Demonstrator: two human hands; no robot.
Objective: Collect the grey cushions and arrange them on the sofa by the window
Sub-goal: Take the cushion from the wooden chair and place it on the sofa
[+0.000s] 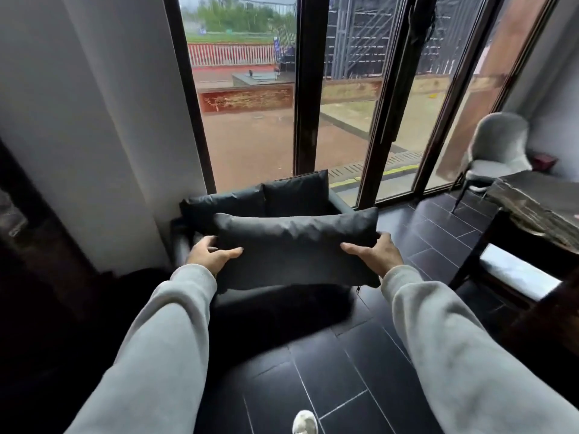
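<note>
I hold a long dark grey cushion flat in the air in front of me. My left hand grips its left end and my right hand grips its right end. Just beyond it stands a small dark sofa against the window. Two more grey cushions lean upright on the sofa's back: one on the left, one on the right. The held cushion hides the sofa's seat.
A white wall column stands left of the sofa. Tall glass doors run behind it. To the right are a dark wooden table and a pale chair. Dark floor tiles lie below me.
</note>
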